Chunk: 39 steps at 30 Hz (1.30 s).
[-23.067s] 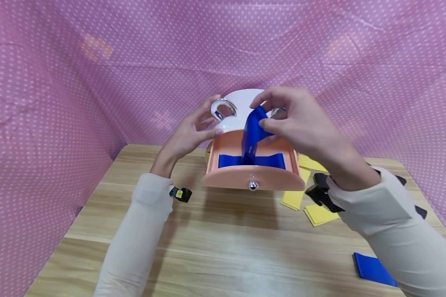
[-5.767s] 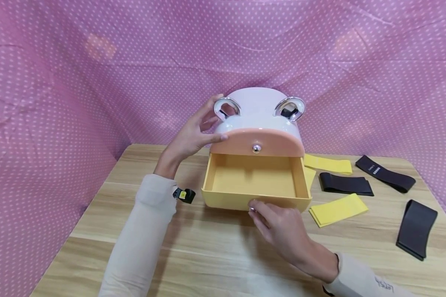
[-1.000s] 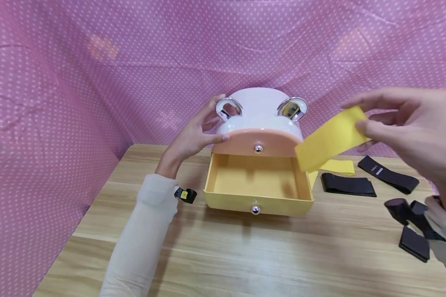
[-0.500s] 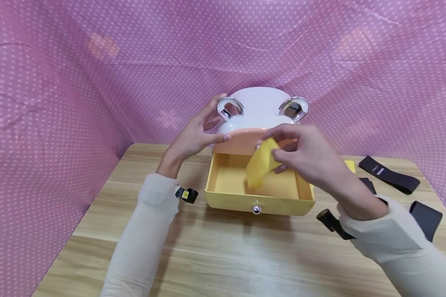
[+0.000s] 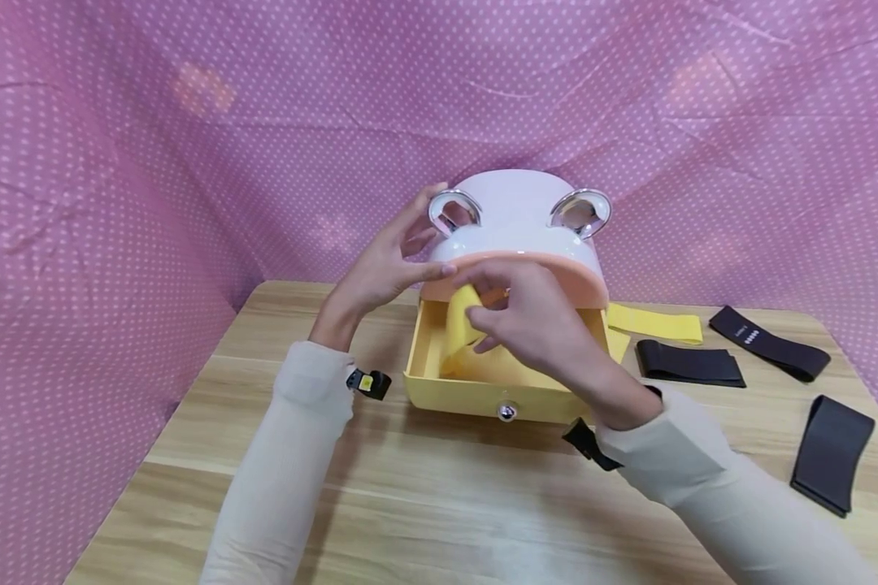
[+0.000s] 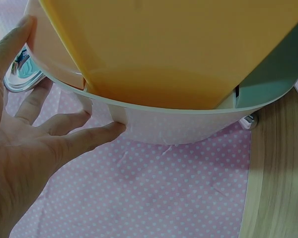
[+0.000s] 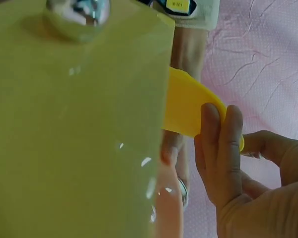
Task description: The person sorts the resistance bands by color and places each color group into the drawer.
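Observation:
A white drawer cabinet with silver ear-like rings stands at the back of the table. Its upper orange drawer is pushed in, and its lower yellow drawer is pulled out. My left hand braces the cabinet's left side, thumb on the orange front, extended fingertips touching the side wall. My right hand pinches a folded yellow resistance band between thumb and fingers, over the left part of the lower drawer. In the right wrist view, part of the band is hidden behind the drawer front.
Right of the cabinet lie a yellow band and three black bands, one nearer the table's right edge. Another yellow band shows partly beside the drawer. A pink dotted cloth hangs behind and on both sides.
Earlier the right hand held a blue band at the open orange drawer; that drawer was then pushed in. The yellow drawer came out, and a yellow band moved from the right to over it.

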Each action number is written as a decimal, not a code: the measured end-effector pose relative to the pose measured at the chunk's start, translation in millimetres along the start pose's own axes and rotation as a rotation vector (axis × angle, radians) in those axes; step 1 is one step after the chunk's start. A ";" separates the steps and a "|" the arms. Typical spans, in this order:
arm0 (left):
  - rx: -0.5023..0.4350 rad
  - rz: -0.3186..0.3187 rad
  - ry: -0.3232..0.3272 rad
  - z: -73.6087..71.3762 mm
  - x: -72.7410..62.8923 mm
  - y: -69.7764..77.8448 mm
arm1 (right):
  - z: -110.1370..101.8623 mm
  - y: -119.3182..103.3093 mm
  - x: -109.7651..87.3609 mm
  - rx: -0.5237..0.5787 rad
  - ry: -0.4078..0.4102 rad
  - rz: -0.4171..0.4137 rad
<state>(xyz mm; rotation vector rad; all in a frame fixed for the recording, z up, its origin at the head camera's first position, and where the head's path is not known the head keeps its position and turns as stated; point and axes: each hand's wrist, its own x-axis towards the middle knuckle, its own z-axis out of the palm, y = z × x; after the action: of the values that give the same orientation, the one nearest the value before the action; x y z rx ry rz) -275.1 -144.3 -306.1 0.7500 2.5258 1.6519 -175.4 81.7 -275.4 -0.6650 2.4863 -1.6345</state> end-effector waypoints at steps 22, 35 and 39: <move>-0.001 0.001 0.005 -0.6 1.0 -1.7 | -7.4 55.6 -17.6 -0.273 0.066 0.113; -0.010 -0.022 0.009 -0.1 0.8 -1.6 | -20.8 67.8 -17.6 -0.509 0.026 0.109; -0.015 -0.021 0.009 0.2 0.5 -1.3 | -23.2 67.4 -18.3 -0.481 -0.013 0.145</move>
<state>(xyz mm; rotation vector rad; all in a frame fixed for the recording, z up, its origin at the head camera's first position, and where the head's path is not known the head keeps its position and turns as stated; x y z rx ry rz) -276.0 -144.4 -307.2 0.7139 2.5151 1.6699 -186.7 131.2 -328.6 -0.5132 2.8606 -0.9831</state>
